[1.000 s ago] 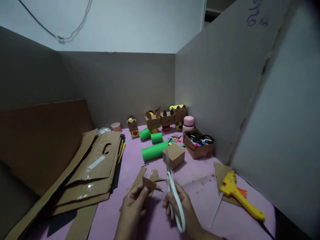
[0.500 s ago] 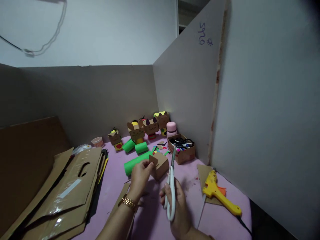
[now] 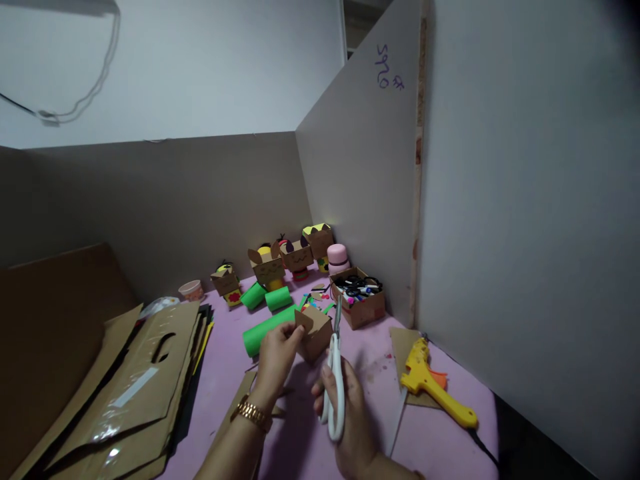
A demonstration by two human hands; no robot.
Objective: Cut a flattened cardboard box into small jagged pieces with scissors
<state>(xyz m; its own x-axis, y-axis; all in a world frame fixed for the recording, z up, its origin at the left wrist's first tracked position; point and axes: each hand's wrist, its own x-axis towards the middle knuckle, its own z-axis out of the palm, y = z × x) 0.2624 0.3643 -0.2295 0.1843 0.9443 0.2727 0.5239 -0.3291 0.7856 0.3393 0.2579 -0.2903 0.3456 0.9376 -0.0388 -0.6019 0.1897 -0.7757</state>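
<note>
My left hand (image 3: 280, 350) pinches a small piece of brown cardboard (image 3: 303, 321) between thumb and fingers. Right beside it is a small cardboard box (image 3: 317, 333); I cannot tell whether the pinched piece is joined to it. White-handled scissors (image 3: 334, 393) are in my right hand (image 3: 350, 407), blades closed and pointing up and away. The scissors' tips reach close to the box's right side. Behind my left hand lies a long green paper tube (image 3: 265, 331). Cardboard strips (image 3: 240, 407) lie partly hidden under my left forearm.
A yellow glue gun (image 3: 433, 387) rests on cardboard at the right. Flattened cardboard (image 3: 150, 373) is stacked at the left. Cardboard-headed figures (image 3: 267, 267), short green tubes (image 3: 278, 299), a pink jar (image 3: 337, 257) and a box of pens and scissors (image 3: 367, 310) stand at the back.
The whole view has shifted slightly, so things appear a little further left. Both hands keep their holds on the cardboard piece and the scissors.
</note>
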